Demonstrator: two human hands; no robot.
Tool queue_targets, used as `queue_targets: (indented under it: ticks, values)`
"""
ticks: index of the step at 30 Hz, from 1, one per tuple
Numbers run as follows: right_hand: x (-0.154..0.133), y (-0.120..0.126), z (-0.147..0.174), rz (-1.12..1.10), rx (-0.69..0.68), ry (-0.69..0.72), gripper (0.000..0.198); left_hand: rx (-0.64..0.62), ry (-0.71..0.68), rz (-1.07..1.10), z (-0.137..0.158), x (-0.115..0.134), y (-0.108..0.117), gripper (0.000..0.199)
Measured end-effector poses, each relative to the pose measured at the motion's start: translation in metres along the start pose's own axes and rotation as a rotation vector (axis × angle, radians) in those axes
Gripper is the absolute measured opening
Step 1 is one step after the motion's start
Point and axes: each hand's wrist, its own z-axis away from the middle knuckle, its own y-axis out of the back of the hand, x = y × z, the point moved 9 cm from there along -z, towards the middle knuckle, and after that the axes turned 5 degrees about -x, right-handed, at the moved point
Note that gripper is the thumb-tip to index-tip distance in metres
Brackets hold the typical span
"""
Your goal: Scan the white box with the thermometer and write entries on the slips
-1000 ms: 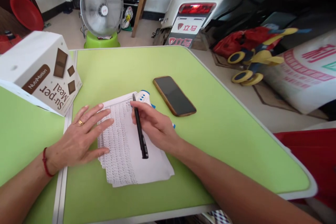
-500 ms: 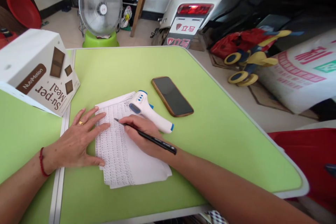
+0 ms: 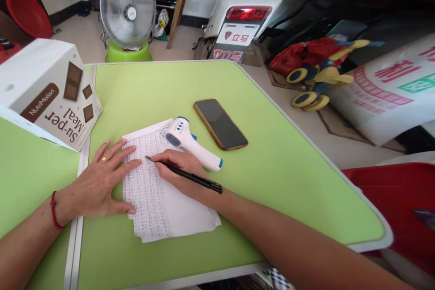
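Note:
My right hand (image 3: 183,172) grips a black pen (image 3: 195,178), its tip at the written part of a stack of paper sheets (image 3: 190,213). Rows of small handwriting cover the left part of the top sheet; its right part is blank. Spread flat, my left hand (image 3: 102,179) rests with its fingertips on the paper's left edge and wears a gold ring. A white and blue infrared thermometer (image 3: 197,147) lies across the paper's upper right, just beyond my right hand. Farther right lies a phone (image 3: 222,124) in a brown case, its screen dark.
A white "Su-per Meal" box (image 3: 64,104) stands at the left of the green table (image 3: 288,181). Beyond the table are a fan (image 3: 127,9) on a green stool, a white scooter (image 3: 248,4), a yellow and blue ride-on toy (image 3: 319,77) and a large white sack (image 3: 390,90).
The pen tip has moved slightly left on the paper, and the pen lies a little differently in my right hand. The whole view has shifted slightly; my left hand keeps its place.

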Motion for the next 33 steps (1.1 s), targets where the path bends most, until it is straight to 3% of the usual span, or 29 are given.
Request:
queue_targets:
  ticks: [12, 17, 21, 27, 33]
  values:
    - [0.001, -0.003, 0.002, -0.066, -0.047, 0.013, 0.019, -0.009, 0.002, 0.004, -0.001, 0.001, 0.0, 0.09]
    - [0.003, 0.005, 0.002, -0.011, 0.064, 0.015, 0.021, 0.001, -0.001, 0.008, 0.0, 0.0, 0.001, 0.089]
    - [0.0, 0.003, 0.001, -0.011, 0.025, 0.037, 0.022, -0.01, -0.007, -0.017, 0.0, 0.001, 0.001, 0.088]
    - [0.008, 0.003, 0.002, -0.068, 0.003, -0.106, 0.019, -0.023, -0.011, -0.038, -0.001, 0.002, 0.0, 0.088]
    - [0.01, 0.004, 0.002, -0.062, 0.023, -0.117, 0.02, -0.023, -0.009, -0.049, -0.001, 0.001, 0.0, 0.087]
